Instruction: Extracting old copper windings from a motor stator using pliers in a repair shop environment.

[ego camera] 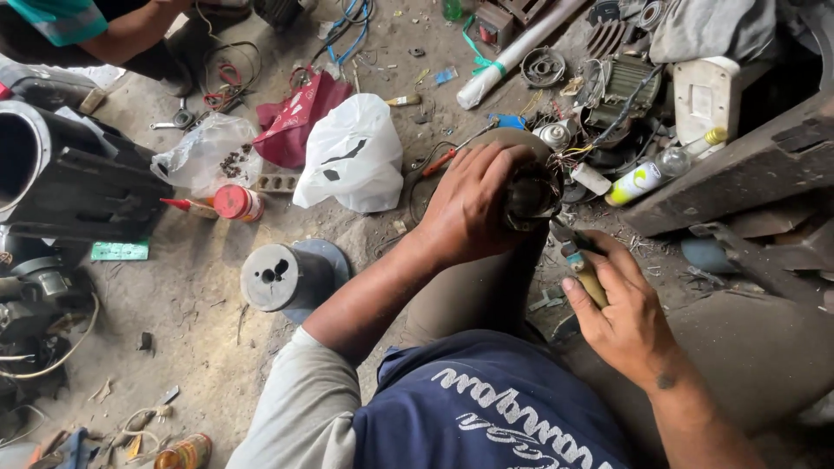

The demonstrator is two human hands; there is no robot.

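Hands first: the left hand (469, 208) is closed over the top of a round motor part (530, 193), which rests on the person's knee, and its fingers wrap the dark winding so most of it is hidden. The right hand (621, 317) grips a tool with a yellow handle (591, 282). The tool's dark tip points up toward the lower edge of the motor part; I cannot tell if it touches.

Just beyond the left hand, a screwdriver (447, 156) with a red handle lies on the dirt floor (200, 295). Near it, to the left, stands a white plastic bag (352, 156), full and tied shut, so its content is hidden. Behind this bag lies a dark red bag (295, 117), partly open. Further left is a clear bag (204, 152) with small dark pieces inside. Beside it a small red can (234, 201) lies on its side.

In front of the knee stands a grey cylinder (282, 276) with holes in its top face. At the far left is a big black motor housing (74, 178), open at the end.

To the right of the motor part lie a white-green bottle (634, 182) and a clear bottle (673, 161) with a yellow cap, among wires and metal parts. Another person's arm (130, 30) shows at the top left.
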